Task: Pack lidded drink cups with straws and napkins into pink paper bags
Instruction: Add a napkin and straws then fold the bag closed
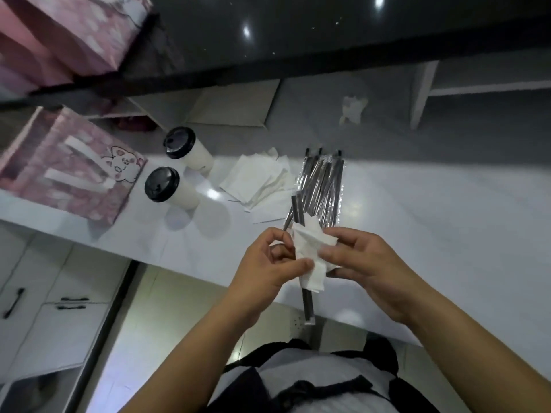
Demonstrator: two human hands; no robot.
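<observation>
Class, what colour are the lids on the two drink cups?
Black, on both lids; the head view shows them clearly.

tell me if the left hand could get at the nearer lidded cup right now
Probably not right away: the left hand is busy, pinching a napkin around a straw with the right hand. The counter toward the nearer cup looks bare.

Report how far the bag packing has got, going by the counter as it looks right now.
Done: nothing visibly packed; whether the pink bag on the counter holds anything cannot be seen. In hand: the left hand and right hand together hold a napkin around a wrapped straw. Left: both lidded cups stand outside the bag, with the napkin stack and spare straws beside them.
</observation>
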